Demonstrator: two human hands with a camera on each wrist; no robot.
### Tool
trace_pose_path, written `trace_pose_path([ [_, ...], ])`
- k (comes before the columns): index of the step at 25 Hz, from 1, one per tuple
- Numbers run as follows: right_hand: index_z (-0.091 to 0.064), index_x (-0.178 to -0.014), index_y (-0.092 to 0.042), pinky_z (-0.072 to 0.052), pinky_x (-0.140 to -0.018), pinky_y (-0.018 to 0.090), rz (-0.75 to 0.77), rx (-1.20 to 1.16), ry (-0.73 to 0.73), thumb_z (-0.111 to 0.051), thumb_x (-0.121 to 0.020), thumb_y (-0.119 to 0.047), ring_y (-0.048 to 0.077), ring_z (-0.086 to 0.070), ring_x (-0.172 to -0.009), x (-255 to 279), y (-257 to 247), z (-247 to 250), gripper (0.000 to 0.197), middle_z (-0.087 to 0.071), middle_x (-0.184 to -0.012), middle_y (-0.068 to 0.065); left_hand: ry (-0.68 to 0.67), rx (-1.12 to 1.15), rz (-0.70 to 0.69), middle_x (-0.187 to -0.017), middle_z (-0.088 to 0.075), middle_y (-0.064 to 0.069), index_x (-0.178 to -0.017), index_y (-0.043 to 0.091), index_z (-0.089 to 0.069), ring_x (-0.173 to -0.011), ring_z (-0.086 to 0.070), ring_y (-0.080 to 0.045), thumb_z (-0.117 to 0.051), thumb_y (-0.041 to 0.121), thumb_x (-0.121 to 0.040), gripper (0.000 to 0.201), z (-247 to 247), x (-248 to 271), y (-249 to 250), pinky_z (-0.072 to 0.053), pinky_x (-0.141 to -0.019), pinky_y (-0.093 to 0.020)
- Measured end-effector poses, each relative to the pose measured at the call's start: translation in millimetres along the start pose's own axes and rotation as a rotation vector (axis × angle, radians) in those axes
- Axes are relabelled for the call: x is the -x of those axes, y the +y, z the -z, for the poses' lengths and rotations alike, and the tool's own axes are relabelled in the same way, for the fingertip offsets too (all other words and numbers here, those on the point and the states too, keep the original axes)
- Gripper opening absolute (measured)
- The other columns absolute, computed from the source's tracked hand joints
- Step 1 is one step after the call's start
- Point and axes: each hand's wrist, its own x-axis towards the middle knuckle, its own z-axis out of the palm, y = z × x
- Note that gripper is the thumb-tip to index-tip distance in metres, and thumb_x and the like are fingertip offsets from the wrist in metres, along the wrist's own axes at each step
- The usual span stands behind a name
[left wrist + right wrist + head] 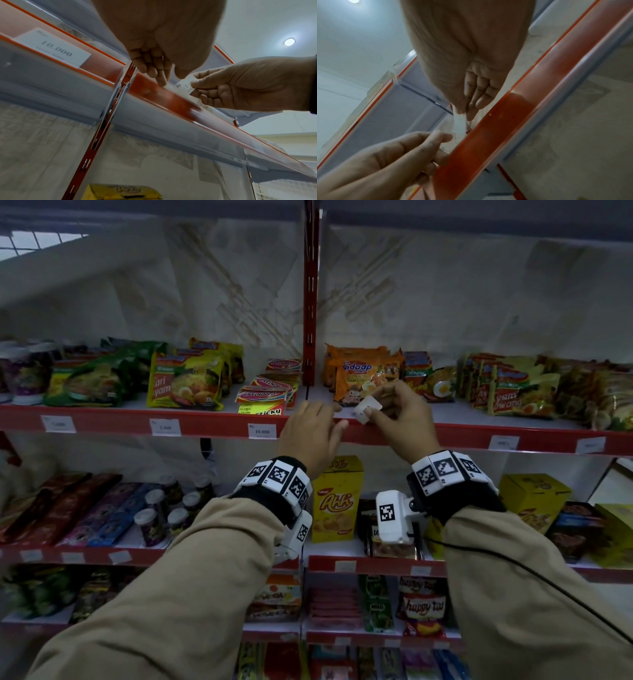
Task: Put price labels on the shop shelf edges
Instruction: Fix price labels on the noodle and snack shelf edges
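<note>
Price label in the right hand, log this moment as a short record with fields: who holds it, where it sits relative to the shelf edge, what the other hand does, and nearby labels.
label: small white price label, print unreadable
held by: right hand, pinch grip at its lower edge
position: at the top of the red shelf edge, not yet seated in the strip
left hand: fingers extended, touching the same edge beside the label
neighbouring label: 10.000 label, already in the strip to the left
product behind: Sedaap noodle packs
</note>
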Motion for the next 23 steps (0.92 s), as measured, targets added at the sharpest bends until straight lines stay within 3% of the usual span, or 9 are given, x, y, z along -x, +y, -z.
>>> trace_pose_path([
  [3, -0.057, -0.101, -0.013, -0.054, -0.076, 0.027, -0.026, -0.138, -0.013, -0.070, -0.081, -0.002, 0.015, -0.062, -0.091, 6, -2, -4, 0.026, -0.066, -0.107, 0.008, 0.027, 0.069, 0.033, -0.102, -0.060, -0.008, -0.118, 0.012, -0.058, -0.099, -0.047, -0.024, -0.046, 0.038, -0.097, 0.036, -2, -2, 1, -0.033, -0.082, -0.031],
  [5, -0.059, -0.103, -0.011, -0.054, -0.077, 0.029, -0.031, -0.134, -0.045, -0.068, -0.083, -0.003, 0.017, -0.063, -0.090, 10, -2, -7, 0.024, -0.065, -0.103, 0.005, 0.033, 0.071, 0.042, -0.100, -0.059, -0.007, -0.109, 0.013, -0.060, -0.097, -0.046, -0.024, -0.048, 0.035, -0.097, 0.028, -2, -4, 1, -0.033, -0.078, -0.030],
  [9, -0.065, -0.094, -0.018, -0.048, -0.068, 0.015, 0.034, 0.099, -0.084, -0.062, -0.088, -0.012, 0.006, -0.060, -0.076, 8, 2, -1, 0.009, -0.063, -0.083, -0.010, 0.003, 0.026, 0.036, -0.100, -0.057, -0.004, -0.100, 0.015, -0.060, -0.097, -0.045, -0.023, -0.050, 0.030, -0.095, 0.018, -2, -4, 0, -0.035, -0.079, -0.031],
  [11, -0.066, -0.091, -0.020, -0.041, -0.065, 0.006, 0.060, 0.189, -0.065, -0.060, -0.089, -0.013, 0.000, -0.058, -0.078, 5, 6, 6, 0.009, -0.063, -0.085, -0.011, -0.016, -0.006, 0.020, -0.101, -0.056, -0.003, -0.103, 0.018, -0.060, -0.098, -0.045, -0.022, -0.051, 0.031, -0.094, 0.018, -1, -4, 0, -0.035, -0.082, -0.031],
  [14, -0.065, -0.088, -0.021, -0.036, -0.063, 0.001, 0.074, 0.225, -0.001, -0.059, -0.089, -0.012, -0.007, -0.055, -0.077, 0, 10, 16, 0.011, -0.062, -0.086, -0.013, -0.060, -0.088, -0.024, -0.100, -0.053, -0.002, -0.106, 0.021, -0.061, -0.098, -0.044, -0.023, -0.052, 0.033, -0.093, 0.020, 0, -5, 4, -0.034, -0.083, -0.033],
  [16, -0.065, -0.088, -0.022, -0.037, -0.067, 0.006, 0.088, 0.267, -0.005, -0.059, -0.089, -0.013, -0.002, -0.055, -0.082, 0, 14, 19, 0.011, -0.063, -0.088, -0.011, -0.074, -0.089, -0.033, -0.101, -0.053, -0.002, -0.104, 0.019, -0.062, -0.100, -0.043, -0.022, -0.055, 0.032, -0.092, 0.019, 0, -6, 7, -0.035, -0.084, -0.033],
  [19, -0.066, -0.091, -0.021, -0.045, -0.080, 0.031, 0.100, 0.349, -0.048, -0.060, -0.089, -0.015, 0.018, -0.056, -0.096, 2, 18, 19, 0.009, -0.063, -0.090, -0.009, -0.096, -0.038, -0.031, -0.105, -0.054, -0.004, -0.104, 0.014, -0.061, -0.102, -0.044, -0.023, -0.057, 0.030, -0.091, 0.021, -4, -7, 11, -0.038, -0.086, -0.035],
  [23, -0.068, -0.092, -0.019, -0.049, -0.083, 0.042, 0.115, 0.349, -0.081, -0.062, -0.087, -0.012, 0.023, -0.058, -0.094, 3, 21, 18, 0.010, -0.067, -0.091, -0.006, -0.088, -0.002, -0.041, -0.106, -0.054, -0.003, -0.113, 0.018, -0.057, -0.101, -0.046, -0.022, -0.056, 0.036, -0.091, 0.028, -4, -10, 16, -0.037, -0.084, -0.032],
])
